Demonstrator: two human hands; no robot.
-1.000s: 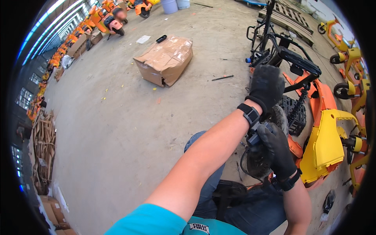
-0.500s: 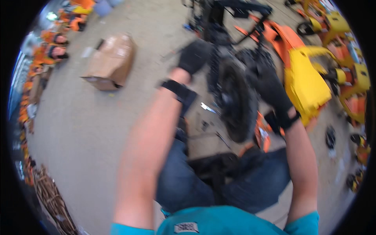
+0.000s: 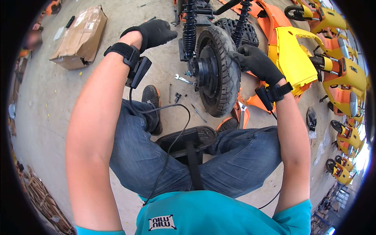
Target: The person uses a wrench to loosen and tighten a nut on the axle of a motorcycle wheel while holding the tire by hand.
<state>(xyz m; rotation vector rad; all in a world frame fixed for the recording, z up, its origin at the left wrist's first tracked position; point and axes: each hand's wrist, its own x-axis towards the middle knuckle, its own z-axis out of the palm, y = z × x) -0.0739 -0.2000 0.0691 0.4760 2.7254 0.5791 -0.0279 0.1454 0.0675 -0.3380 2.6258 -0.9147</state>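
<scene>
My gloved left hand (image 3: 159, 34) hovers left of the black front suspension (image 3: 190, 27), fingers curled; whether they hold anything is hidden. My gloved right hand (image 3: 252, 60) grips the right side of the treaded black tire (image 3: 229, 92), which stands upright with its hub (image 3: 207, 74) facing left. A wrench (image 3: 183, 78), a spring (image 3: 170, 92), small dark parts (image 3: 178, 98) and a thin tool (image 3: 199, 112) lie on the floor beside the wheel. A black low seat (image 3: 184, 141) is between my legs.
A dented cardboard box (image 3: 78, 35) lies at upper left. Yellow panels (image 3: 293, 58) and orange panels (image 3: 268, 15) lie right of the wheel, near a black crate (image 3: 248, 37). Rows of yellow scooters (image 3: 338, 78) line the right side.
My view has tilted down and turned. My hands have moved apart from their close position over the wheel: the left now beside the suspension, the right on the tire's right side.
</scene>
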